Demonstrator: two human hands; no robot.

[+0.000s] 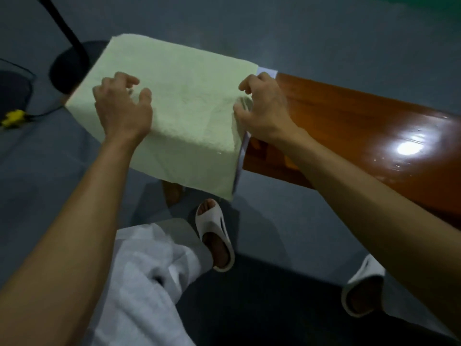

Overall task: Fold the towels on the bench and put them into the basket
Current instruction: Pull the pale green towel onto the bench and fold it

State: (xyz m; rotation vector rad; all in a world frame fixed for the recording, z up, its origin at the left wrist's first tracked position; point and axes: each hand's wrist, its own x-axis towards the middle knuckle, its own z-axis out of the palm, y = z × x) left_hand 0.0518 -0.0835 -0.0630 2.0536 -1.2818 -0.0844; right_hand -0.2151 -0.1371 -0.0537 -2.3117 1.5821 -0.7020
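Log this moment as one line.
towel: spread over bench end, near edge hanging | left hand: pinches towel | right hand: pinches towel's right edge

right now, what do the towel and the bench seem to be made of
Towel: looks like terry cloth, pale green, matte; fuzzy nap, and it drapes over the edge. Bench: likely wood under glossy varnish; grain lines and a bright light reflection show.
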